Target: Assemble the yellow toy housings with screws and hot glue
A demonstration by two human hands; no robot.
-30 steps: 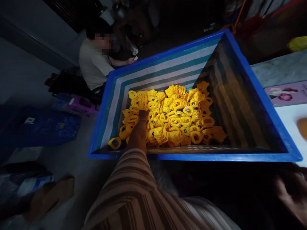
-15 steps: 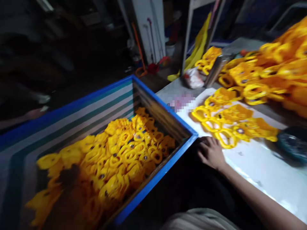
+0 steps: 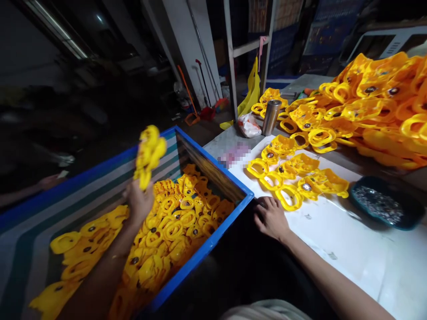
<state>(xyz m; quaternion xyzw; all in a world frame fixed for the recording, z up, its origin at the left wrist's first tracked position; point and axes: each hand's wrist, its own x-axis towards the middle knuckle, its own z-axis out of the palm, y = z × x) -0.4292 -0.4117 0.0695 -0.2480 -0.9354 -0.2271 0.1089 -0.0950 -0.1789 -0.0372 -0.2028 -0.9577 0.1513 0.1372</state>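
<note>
My left hand is raised over the bin, its fingers closed around yellow plastic pieces held upright; how many I cannot tell. Below it, the blue-rimmed bin holds a heap of similar yellow pieces with oval loops and small round metallic parts. My right hand lies palm down at the edge of the white sheet, near the bin's corner. Its fingers are apart and loosely bent, with nothing in them. Just beyond the fingertips lies a row of yellow looped pieces.
A dark green tray of small shiny parts sits at the right. Behind are a large yellow pile, a steel flask and a white plastic bag. Another person's hand shows beyond the bin at far left.
My left hand, a dark blur low in the bin before, has come up and forward with yellow pieces in it. My right hand stays by the sheet's edge. The view has shifted slightly.
</note>
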